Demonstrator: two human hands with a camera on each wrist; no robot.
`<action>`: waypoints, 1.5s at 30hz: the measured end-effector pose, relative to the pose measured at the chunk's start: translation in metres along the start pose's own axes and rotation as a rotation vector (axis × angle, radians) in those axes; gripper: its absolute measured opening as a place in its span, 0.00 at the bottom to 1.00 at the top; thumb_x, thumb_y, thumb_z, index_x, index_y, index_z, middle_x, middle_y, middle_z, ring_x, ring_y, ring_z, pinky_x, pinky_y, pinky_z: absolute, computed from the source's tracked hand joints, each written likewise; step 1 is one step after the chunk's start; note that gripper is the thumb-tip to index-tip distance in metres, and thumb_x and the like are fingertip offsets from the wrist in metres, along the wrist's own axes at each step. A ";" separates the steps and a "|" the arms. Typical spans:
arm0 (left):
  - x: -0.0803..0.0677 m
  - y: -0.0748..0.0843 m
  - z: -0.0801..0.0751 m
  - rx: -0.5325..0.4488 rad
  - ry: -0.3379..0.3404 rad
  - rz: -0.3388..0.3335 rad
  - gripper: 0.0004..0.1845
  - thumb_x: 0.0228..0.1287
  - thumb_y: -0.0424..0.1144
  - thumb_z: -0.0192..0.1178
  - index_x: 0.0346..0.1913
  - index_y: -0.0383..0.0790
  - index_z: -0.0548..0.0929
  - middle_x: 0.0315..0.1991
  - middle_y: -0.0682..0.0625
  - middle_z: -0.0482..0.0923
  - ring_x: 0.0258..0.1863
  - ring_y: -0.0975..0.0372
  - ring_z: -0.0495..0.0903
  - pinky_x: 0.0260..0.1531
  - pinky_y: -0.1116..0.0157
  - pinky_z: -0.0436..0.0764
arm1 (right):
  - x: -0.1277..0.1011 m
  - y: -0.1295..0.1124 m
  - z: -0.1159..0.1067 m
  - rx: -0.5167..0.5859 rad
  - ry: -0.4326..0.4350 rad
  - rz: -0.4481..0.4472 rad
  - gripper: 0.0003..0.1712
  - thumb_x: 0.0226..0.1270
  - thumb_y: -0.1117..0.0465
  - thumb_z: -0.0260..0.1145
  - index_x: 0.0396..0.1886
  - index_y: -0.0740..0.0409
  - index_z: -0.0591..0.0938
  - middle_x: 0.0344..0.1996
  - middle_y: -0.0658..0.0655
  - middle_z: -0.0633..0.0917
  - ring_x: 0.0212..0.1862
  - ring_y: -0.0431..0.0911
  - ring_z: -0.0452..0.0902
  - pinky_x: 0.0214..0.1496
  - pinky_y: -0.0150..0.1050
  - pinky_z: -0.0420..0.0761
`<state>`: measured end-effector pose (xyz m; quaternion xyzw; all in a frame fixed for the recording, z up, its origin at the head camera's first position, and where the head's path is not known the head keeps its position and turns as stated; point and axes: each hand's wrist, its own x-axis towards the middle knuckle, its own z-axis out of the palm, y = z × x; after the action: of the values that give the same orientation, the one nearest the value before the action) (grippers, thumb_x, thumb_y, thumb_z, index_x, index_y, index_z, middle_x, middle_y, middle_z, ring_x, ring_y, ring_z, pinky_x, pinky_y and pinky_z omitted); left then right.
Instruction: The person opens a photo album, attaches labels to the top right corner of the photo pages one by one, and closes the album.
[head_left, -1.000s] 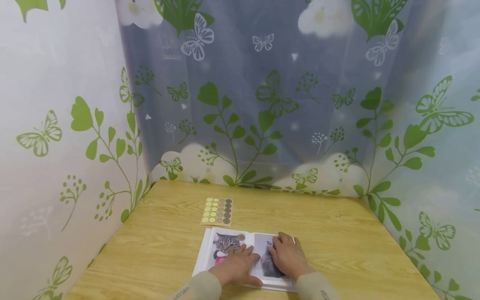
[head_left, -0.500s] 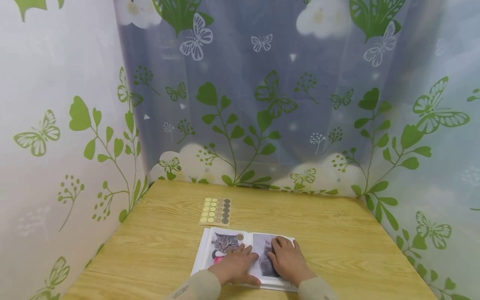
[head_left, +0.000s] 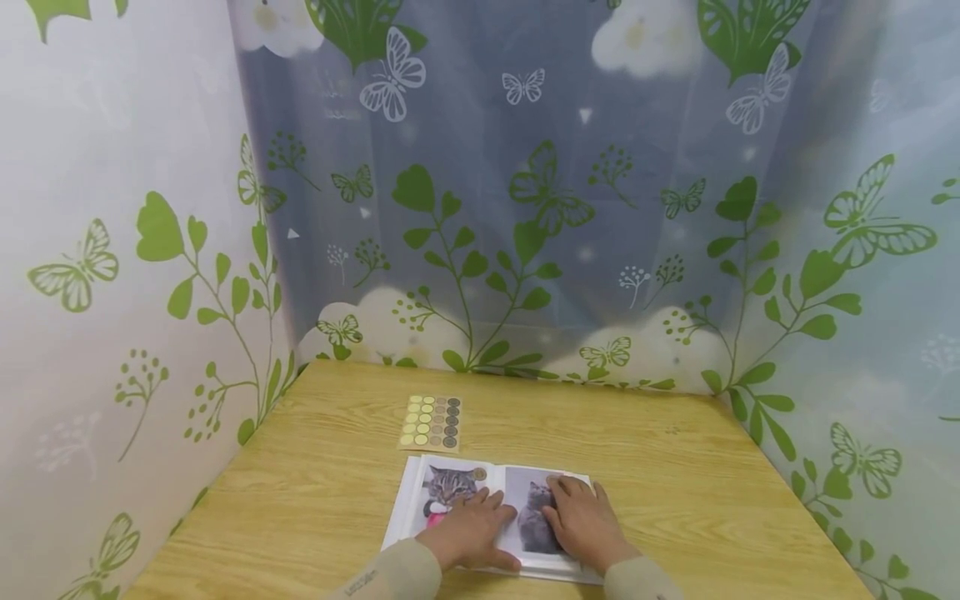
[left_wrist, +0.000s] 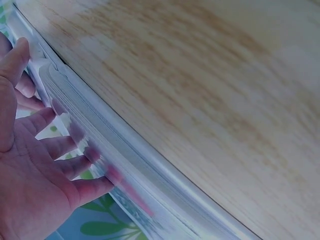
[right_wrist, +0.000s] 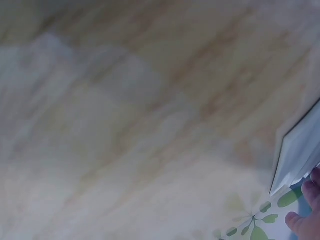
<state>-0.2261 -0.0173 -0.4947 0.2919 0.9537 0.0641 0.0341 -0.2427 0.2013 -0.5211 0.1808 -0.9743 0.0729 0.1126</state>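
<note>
An open photo album (head_left: 409, 508) lies on the table near its front edge. Its left page carries a tabby cat picture (head_left: 450, 483) with a round brown sticker (head_left: 479, 474) at the top right corner. On the right page is a grey cat picture (head_left: 536, 525). My left hand (head_left: 474, 527) rests with spread fingers across the left page and the middle fold; in the left wrist view its fingertips (left_wrist: 102, 186) touch the page. My right hand (head_left: 588, 517) lies over the right page's outer part, its fingers extended, covering some of the grey cat picture.
Behind the album lies a sheet of round stickers (head_left: 431, 423) in yellow, tan and dark brown. The wooden table (head_left: 675, 467) is bordered by patterned curtains (head_left: 480, 208) at the back and on both sides.
My right hand has slid slightly to the right and down, so more of the grey cat picture shows. My left hand stays in place on the album.
</note>
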 end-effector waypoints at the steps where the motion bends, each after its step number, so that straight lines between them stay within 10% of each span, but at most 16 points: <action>1: 0.000 0.000 0.000 -0.002 -0.001 -0.002 0.42 0.50 0.70 0.65 0.66 0.50 0.75 0.71 0.45 0.67 0.70 0.47 0.64 0.65 0.42 0.66 | 0.000 0.000 0.000 0.002 0.001 -0.001 0.28 0.73 0.50 0.60 0.65 0.64 0.75 0.60 0.64 0.77 0.65 0.59 0.70 0.67 0.68 0.62; 45: 0.002 0.002 -0.001 0.016 0.029 -0.012 0.39 0.56 0.70 0.60 0.64 0.49 0.77 0.69 0.45 0.69 0.69 0.48 0.67 0.66 0.44 0.67 | -0.017 0.023 -0.018 0.006 0.073 0.091 0.16 0.71 0.56 0.60 0.49 0.64 0.82 0.54 0.68 0.80 0.57 0.64 0.75 0.61 0.67 0.69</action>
<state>-0.2266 -0.0141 -0.4937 0.2853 0.9563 0.0605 0.0183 -0.2327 0.2311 -0.5105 0.1337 -0.9766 0.0874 0.1442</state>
